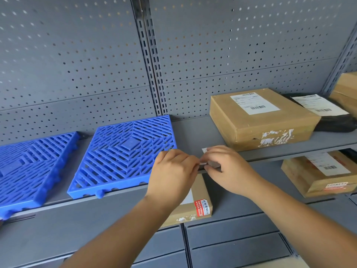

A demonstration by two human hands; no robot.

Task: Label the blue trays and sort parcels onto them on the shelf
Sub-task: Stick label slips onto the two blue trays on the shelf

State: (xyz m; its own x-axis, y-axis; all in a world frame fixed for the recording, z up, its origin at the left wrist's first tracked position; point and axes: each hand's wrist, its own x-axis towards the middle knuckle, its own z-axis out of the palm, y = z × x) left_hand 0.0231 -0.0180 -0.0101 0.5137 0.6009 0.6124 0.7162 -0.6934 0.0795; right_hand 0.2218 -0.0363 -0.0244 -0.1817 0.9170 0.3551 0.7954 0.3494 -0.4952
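The left hand [173, 171] and the right hand [226, 167] both pinch a small white paper label [205, 150] between them. A blue plastic grid tray [123, 151] lies just left of the left hand. I think the label could fold or tear if pulled crooked.

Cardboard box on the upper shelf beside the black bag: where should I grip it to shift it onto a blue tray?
Probably by its left and front walls, coming from the front-left. The cardboard box lies flat and wide, likely too broad to span from above. The black bag crowds its right side, while its left and front walls stand exposed near the edge of the shelf.
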